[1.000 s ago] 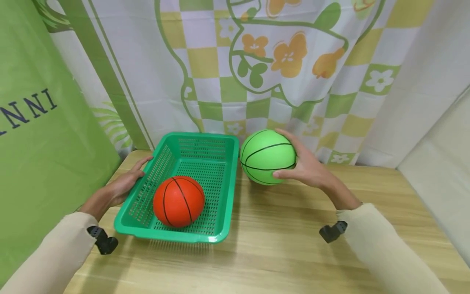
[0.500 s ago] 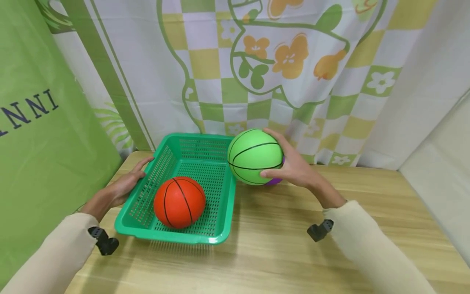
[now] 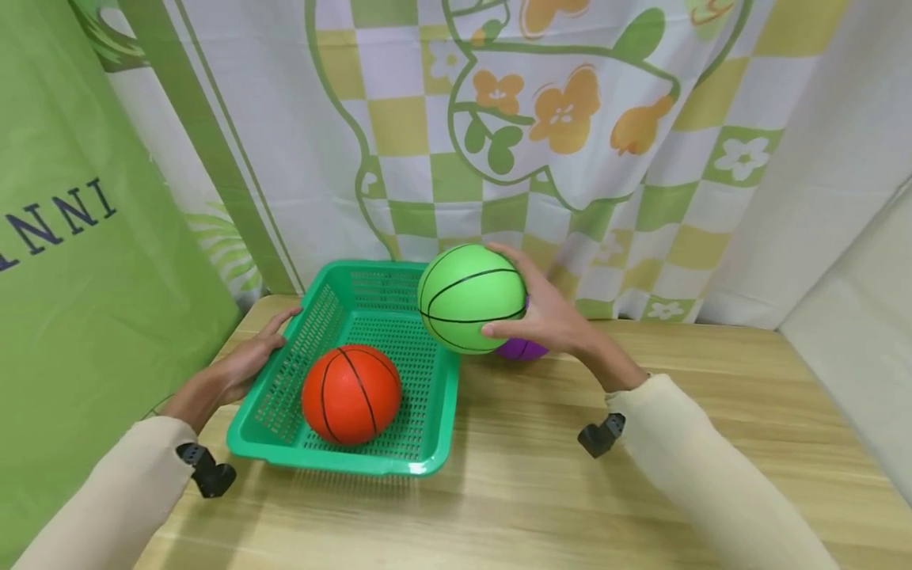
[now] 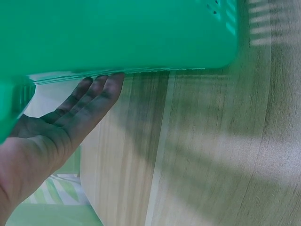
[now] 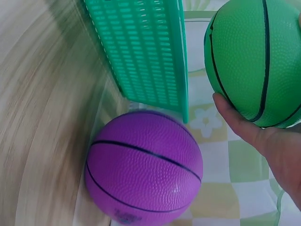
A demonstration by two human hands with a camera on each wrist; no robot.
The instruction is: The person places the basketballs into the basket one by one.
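My right hand (image 3: 543,315) grips a green mini basketball (image 3: 472,299) from its right side, thumb in front and fingers behind. The ball hangs at the height of the basket's far right rim and overlaps it in the head view. The green plastic basket (image 3: 340,457) stands on the table with a red mini basketball (image 3: 352,394) inside, toward the near end. My left hand (image 3: 251,360) is at the basket's left side; in the left wrist view its fingers (image 4: 96,110) lie straight, tips at the basket's lower edge. A purple mini basketball (image 5: 143,169) sits right of the basket, partly hidden in the head view.
The wooden table (image 3: 641,475) runs to a patterned curtain (image 3: 399,127) at the back. A green fabric panel (image 3: 85,317) closes off the left, and a pale wall (image 3: 855,261) stands at the right.
My right hand has lifted the green ball and carried it left toward the basket, uncovering part of the purple ball behind it. The left hand has stayed at the basket's side.
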